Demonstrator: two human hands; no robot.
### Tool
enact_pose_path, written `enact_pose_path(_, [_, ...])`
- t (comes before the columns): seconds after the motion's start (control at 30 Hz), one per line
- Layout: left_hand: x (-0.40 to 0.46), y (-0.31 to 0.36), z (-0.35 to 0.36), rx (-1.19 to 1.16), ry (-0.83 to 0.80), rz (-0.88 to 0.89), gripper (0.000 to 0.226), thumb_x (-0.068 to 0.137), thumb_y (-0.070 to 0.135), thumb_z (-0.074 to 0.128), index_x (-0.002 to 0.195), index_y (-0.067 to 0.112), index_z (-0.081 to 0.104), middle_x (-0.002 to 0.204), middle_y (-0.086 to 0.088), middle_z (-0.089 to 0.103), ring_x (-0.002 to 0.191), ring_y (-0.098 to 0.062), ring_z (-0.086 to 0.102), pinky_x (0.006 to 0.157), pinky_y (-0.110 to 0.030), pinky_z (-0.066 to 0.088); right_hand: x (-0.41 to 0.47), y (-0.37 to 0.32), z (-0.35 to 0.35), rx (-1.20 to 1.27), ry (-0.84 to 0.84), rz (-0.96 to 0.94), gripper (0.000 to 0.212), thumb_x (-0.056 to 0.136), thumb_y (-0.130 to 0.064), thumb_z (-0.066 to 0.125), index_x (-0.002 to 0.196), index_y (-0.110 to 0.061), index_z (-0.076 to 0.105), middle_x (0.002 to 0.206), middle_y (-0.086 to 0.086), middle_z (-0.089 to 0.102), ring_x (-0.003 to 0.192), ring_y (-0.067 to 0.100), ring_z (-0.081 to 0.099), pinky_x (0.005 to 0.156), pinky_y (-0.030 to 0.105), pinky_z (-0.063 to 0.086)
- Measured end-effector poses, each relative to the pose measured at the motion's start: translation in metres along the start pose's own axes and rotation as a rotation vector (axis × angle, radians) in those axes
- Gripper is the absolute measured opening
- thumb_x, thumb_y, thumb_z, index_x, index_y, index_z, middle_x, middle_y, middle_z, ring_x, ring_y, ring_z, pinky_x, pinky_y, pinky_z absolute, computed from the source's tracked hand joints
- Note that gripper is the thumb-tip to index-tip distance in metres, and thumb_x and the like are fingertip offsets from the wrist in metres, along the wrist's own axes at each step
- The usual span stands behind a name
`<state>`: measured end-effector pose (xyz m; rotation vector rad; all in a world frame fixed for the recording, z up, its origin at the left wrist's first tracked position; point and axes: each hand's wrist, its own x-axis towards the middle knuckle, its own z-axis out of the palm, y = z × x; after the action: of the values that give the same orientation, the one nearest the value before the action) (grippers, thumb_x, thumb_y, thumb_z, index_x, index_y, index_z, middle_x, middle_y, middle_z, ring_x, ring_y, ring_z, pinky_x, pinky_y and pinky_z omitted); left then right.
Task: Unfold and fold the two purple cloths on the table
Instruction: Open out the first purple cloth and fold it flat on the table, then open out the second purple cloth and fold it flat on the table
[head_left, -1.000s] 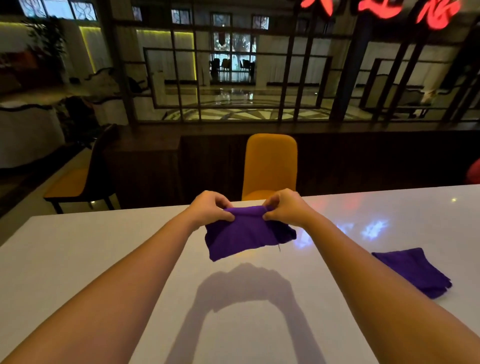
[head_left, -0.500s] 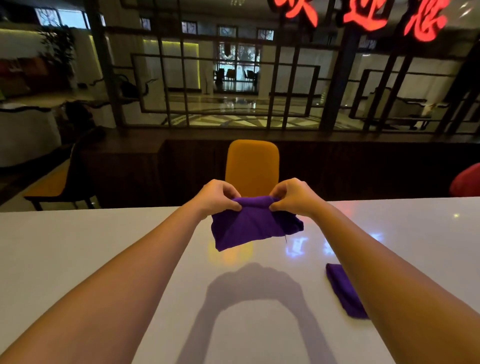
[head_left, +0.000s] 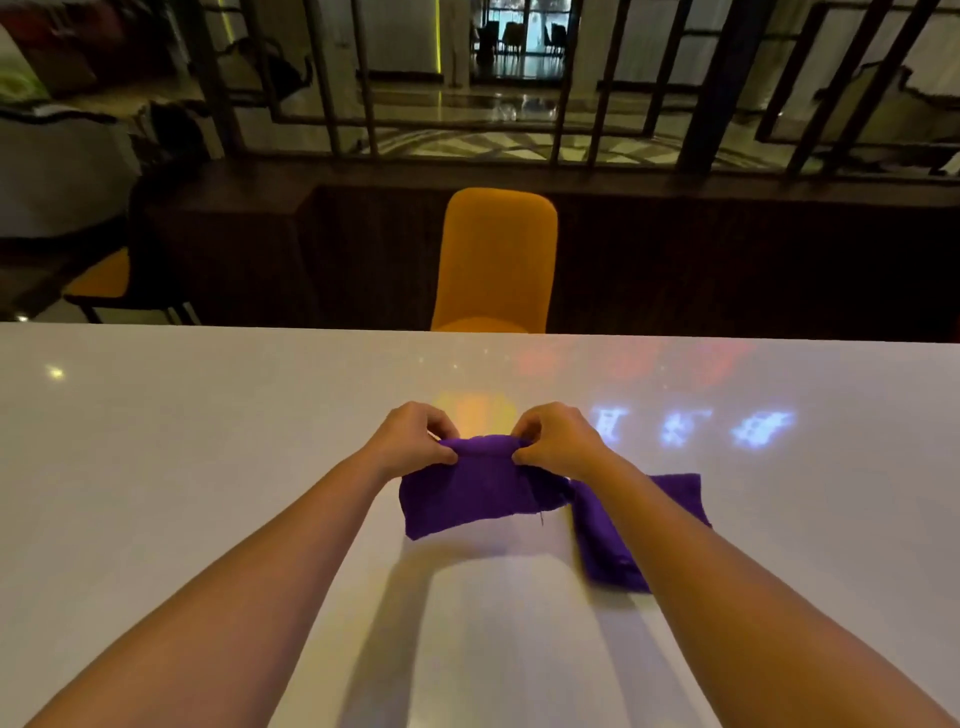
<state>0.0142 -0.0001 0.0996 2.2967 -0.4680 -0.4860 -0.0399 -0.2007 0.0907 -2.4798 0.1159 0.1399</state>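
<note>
Both my hands pinch the top edge of a folded purple cloth (head_left: 470, 493) held just above the white table (head_left: 208, 467). My left hand (head_left: 415, 436) grips its left top corner, my right hand (head_left: 558, 436) its right top corner. The cloth hangs down toward me, its lower edge near the tabletop. A second purple cloth (head_left: 605, 545) lies folded on the table to the right, partly hidden under my right forearm.
An orange chair (head_left: 496, 260) stands behind the table's far edge, straight ahead. Another chair (head_left: 104, 280) is at the far left. A dark low wall and metal lattice screen run behind. Light reflections glint on the table at the right.
The view has tilted downward, so hands and cloth appear lower over the table. The held cloth stays pinched in both hands. The second cloth now appears closer, under my right forearm.
</note>
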Motion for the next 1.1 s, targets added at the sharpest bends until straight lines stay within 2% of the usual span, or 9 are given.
enact_pose_path(0.2, [0.010, -0.029, 0.043, 0.036, -0.048, -0.082, 0.014, 0.069, 0.007, 0.070, 0.070, 0.020, 0.066, 0.076, 0.005, 0.065, 0.076, -0.014, 0.061, 0.061, -0.022, 0.049, 0.001, 0.037, 0.039, -0.018, -0.106, 0.091, 0.015, 0.074, -0.021, 0.071, 0.090, -0.020, 0.069, 0.085, -0.006, 0.062, 0.085, 0.017, 0.060, 0.079, 0.038, 0.056])
enact_pose_path(0.43, [0.017, -0.050, 0.080, 0.041, -0.070, -0.122, 0.010, 0.070, 0.009, 0.068, 0.075, 0.017, 0.066, 0.081, 0.002, 0.065, 0.080, -0.015, 0.059, 0.064, -0.023, 0.047, 0.000, 0.062, 0.060, -0.021, -0.160, 0.144, 0.016, 0.077, -0.019, 0.070, 0.092, -0.019, 0.067, 0.086, -0.004, 0.062, 0.081, 0.015, 0.058, 0.075, 0.033, 0.055])
enact_pose_path(0.57, [0.021, -0.047, 0.080, 0.062, -0.088, -0.130, 0.013, 0.071, 0.008, 0.068, 0.079, 0.018, 0.066, 0.087, 0.001, 0.066, 0.085, -0.016, 0.061, 0.067, -0.023, 0.051, 0.000, 0.061, 0.055, -0.008, -0.171, 0.151, 0.018, 0.078, -0.015, 0.067, 0.096, -0.016, 0.066, 0.094, 0.002, 0.067, 0.087, 0.020, 0.062, 0.082, 0.037, 0.056])
enact_pose_path(0.67, [0.024, -0.038, 0.072, 0.092, -0.094, -0.130, 0.018, 0.072, 0.012, 0.069, 0.088, 0.019, 0.065, 0.094, 0.003, 0.065, 0.090, -0.016, 0.062, 0.078, -0.030, 0.054, -0.001, 0.059, 0.038, -0.002, -0.164, 0.138, 0.026, 0.078, -0.014, 0.067, 0.105, -0.015, 0.065, 0.104, 0.005, 0.068, 0.093, 0.021, 0.062, 0.085, 0.036, 0.055])
enact_pose_path(0.73, [0.025, -0.026, 0.069, 0.099, -0.072, -0.108, 0.025, 0.072, 0.016, 0.070, 0.096, 0.020, 0.063, 0.098, 0.004, 0.063, 0.092, -0.015, 0.061, 0.080, -0.029, 0.053, -0.005, 0.062, 0.022, -0.008, -0.135, 0.135, 0.033, 0.078, -0.016, 0.068, 0.110, -0.015, 0.063, 0.109, 0.005, 0.066, 0.095, 0.018, 0.060, 0.085, 0.032, 0.053])
enact_pose_path(0.83, [0.029, 0.003, 0.077, 0.071, -0.054, -0.041, 0.035, 0.072, 0.021, 0.073, 0.105, 0.020, 0.062, 0.103, 0.003, 0.063, 0.094, -0.016, 0.061, 0.082, -0.030, 0.052, -0.017, 0.081, -0.007, -0.040, -0.085, 0.165, 0.037, 0.078, -0.018, 0.070, 0.114, -0.016, 0.061, 0.114, 0.004, 0.065, 0.095, 0.017, 0.058, 0.087, 0.033, 0.052])
enact_pose_path(0.97, [0.038, 0.047, 0.119, 0.043, -0.123, 0.050, 0.044, 0.071, 0.023, 0.074, 0.112, 0.020, 0.059, 0.110, -0.001, 0.063, 0.097, -0.017, 0.059, 0.088, -0.036, 0.052, -0.038, 0.120, -0.040, -0.073, -0.038, 0.234, 0.043, 0.076, -0.022, 0.073, 0.117, -0.017, 0.060, 0.118, 0.004, 0.063, 0.097, 0.015, 0.057, 0.087, 0.029, 0.049])
enact_pose_path(1.1, [0.049, 0.068, 0.173, 0.059, -0.184, 0.098, 0.052, 0.070, 0.024, 0.072, 0.120, 0.022, 0.057, 0.120, -0.002, 0.062, 0.106, -0.017, 0.058, 0.093, -0.037, 0.051, -0.055, 0.153, -0.049, -0.133, -0.003, 0.274, 0.048, 0.074, -0.027, 0.073, 0.120, -0.021, 0.059, 0.123, 0.001, 0.061, 0.107, 0.019, 0.057, 0.090, 0.035, 0.050])
